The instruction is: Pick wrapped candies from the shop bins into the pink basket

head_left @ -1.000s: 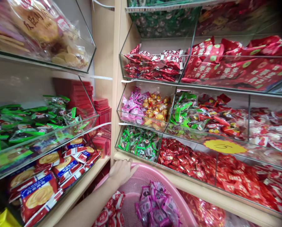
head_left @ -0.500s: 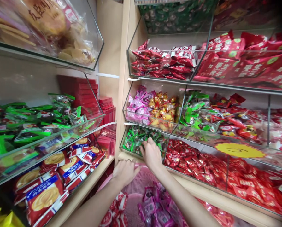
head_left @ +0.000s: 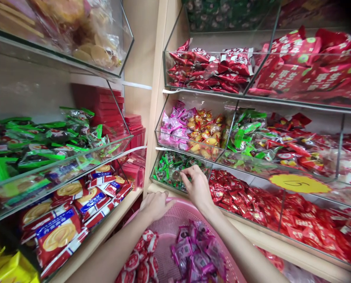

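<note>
The left hand (head_left: 155, 206) grips the far rim of a round pink perforated plastic basket (head_left: 165, 240), which holds 2 groups: round red-and-white wrapped candies (head_left: 147, 255) on the left, shiny purple-wrapped candies (head_left: 196, 255) on the right. The right hand (head_left: 185, 177), fingers bent, is at the small green-wrapped candies (head_left: 166, 163) in a clear-walled bin (head_left: 169, 186); whether it pinches 1 is unclear. Glossy red-wrapped candies (head_left: 233, 190) lie just beside that bin.
</note>
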Demonstrator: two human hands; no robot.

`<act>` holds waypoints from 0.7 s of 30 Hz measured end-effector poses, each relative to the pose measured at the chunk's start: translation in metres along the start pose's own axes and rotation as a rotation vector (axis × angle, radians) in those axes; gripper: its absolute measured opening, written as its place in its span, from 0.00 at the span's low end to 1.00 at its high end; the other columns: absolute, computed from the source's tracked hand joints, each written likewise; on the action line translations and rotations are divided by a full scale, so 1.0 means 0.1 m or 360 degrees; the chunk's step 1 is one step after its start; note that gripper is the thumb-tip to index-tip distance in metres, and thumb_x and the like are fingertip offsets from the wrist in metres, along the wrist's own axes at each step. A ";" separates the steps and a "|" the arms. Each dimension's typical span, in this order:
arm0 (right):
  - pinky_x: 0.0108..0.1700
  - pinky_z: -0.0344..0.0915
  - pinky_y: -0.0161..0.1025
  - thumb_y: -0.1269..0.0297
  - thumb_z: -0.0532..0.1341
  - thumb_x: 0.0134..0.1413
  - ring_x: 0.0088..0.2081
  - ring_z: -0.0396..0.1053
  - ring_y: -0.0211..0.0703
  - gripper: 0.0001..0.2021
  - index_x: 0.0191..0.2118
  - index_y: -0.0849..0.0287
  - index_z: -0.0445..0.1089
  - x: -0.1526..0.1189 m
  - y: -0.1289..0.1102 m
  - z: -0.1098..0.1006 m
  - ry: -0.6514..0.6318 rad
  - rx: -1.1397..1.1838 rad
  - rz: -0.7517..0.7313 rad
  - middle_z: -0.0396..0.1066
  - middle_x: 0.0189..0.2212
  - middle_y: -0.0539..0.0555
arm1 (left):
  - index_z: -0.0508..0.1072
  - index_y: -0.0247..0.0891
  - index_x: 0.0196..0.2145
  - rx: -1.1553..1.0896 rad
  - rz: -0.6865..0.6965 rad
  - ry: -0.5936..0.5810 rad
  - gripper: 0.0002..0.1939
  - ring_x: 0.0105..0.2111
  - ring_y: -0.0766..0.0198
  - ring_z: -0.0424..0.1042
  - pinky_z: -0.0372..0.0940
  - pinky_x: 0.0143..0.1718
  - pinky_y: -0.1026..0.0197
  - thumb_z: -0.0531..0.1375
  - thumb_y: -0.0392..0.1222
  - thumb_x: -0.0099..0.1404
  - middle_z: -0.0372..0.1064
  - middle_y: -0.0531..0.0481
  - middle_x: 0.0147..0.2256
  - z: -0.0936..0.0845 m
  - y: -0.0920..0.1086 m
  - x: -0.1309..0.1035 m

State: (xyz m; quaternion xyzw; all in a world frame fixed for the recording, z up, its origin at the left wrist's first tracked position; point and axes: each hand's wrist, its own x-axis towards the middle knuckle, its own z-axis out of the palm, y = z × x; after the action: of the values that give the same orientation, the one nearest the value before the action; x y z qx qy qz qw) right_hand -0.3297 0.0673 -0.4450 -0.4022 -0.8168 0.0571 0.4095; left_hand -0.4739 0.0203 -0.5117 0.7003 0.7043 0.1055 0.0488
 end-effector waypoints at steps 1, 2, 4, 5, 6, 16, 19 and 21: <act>0.36 0.58 0.34 0.66 0.53 0.57 0.33 0.64 0.39 0.09 0.33 0.59 0.69 -0.03 -0.01 -0.07 -0.0004 0.0057 -0.0014 0.63 0.31 0.52 | 0.71 0.40 0.41 -0.0044 -0.0018 -0.0024 0.31 0.39 0.50 0.71 0.62 0.37 0.55 0.41 0.64 0.60 0.73 0.41 0.36 0.00 -0.01 0.01; 0.36 0.59 0.35 0.66 0.53 0.56 0.33 0.64 0.39 0.09 0.32 0.59 0.69 -0.07 -0.02 -0.14 -0.0033 0.0117 -0.0023 0.63 0.31 0.52 | 0.71 0.41 0.41 -0.0090 -0.0032 -0.0042 0.29 0.39 0.52 0.71 0.62 0.37 0.56 0.42 0.64 0.59 0.73 0.42 0.36 -0.01 -0.02 0.03; 0.35 0.58 0.34 0.67 0.54 0.55 0.32 0.64 0.39 0.09 0.29 0.59 0.69 -0.20 -0.04 -0.23 -0.0193 0.0225 -0.0029 0.64 0.29 0.51 | 0.71 0.43 0.40 -0.0176 -0.0047 -0.0074 0.26 0.38 0.54 0.71 0.61 0.36 0.59 0.45 0.62 0.60 0.73 0.45 0.37 -0.01 -0.04 0.04; 0.34 0.58 0.33 0.68 0.54 0.55 0.32 0.64 0.38 0.09 0.27 0.59 0.69 -0.29 -0.05 -0.26 -0.0307 0.0262 -0.0022 0.64 0.28 0.51 | 0.71 0.43 0.39 -0.0208 -0.0043 -0.0088 0.24 0.37 0.56 0.71 0.61 0.34 0.61 0.46 0.61 0.59 0.73 0.46 0.37 -0.02 -0.04 0.05; 0.33 0.58 0.33 0.70 0.55 0.54 0.31 0.64 0.37 0.09 0.25 0.59 0.68 -0.39 -0.05 -0.26 -0.0432 0.0279 -0.0009 0.64 0.27 0.50 | 0.71 0.43 0.38 -0.0230 -0.0034 -0.0099 0.24 0.36 0.57 0.71 0.60 0.32 0.62 0.46 0.61 0.59 0.73 0.47 0.36 -0.02 -0.04 0.05; 0.29 0.53 0.33 0.73 0.57 0.50 0.31 0.66 0.40 0.05 0.27 0.59 0.68 -0.90 -0.06 0.13 -0.0856 -0.0412 0.0102 0.68 0.30 0.52 | 0.71 0.41 0.33 -0.0232 -0.0004 -0.0025 0.23 0.34 0.58 0.72 0.59 0.30 0.63 0.46 0.61 0.59 0.72 0.47 0.32 -0.08 0.02 0.01; 0.32 0.56 0.36 0.75 0.56 0.52 0.33 0.67 0.43 0.06 0.31 0.60 0.69 -0.91 -0.13 0.25 -0.0858 -0.0734 -0.0140 0.69 0.33 0.55 | 0.71 0.42 0.34 -0.0228 -0.0006 -0.0029 0.24 0.36 0.56 0.72 0.60 0.32 0.62 0.46 0.61 0.59 0.73 0.46 0.34 -0.09 0.02 0.01; 0.33 0.57 0.39 0.78 0.55 0.51 0.35 0.66 0.46 0.07 0.32 0.62 0.69 -0.99 -0.16 0.37 -0.0908 -0.0841 -0.0333 0.69 0.33 0.57 | 0.71 0.42 0.35 -0.0228 -0.0011 -0.0034 0.24 0.37 0.56 0.72 0.60 0.32 0.62 0.46 0.61 0.59 0.73 0.46 0.35 -0.09 0.02 0.01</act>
State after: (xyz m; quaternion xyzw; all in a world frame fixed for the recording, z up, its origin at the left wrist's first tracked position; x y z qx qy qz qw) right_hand -0.3320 -0.0045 -0.5238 -0.3764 -0.9208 -0.0874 0.0525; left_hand -0.4741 0.0206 -0.5021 0.6937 0.6968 0.1480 0.1067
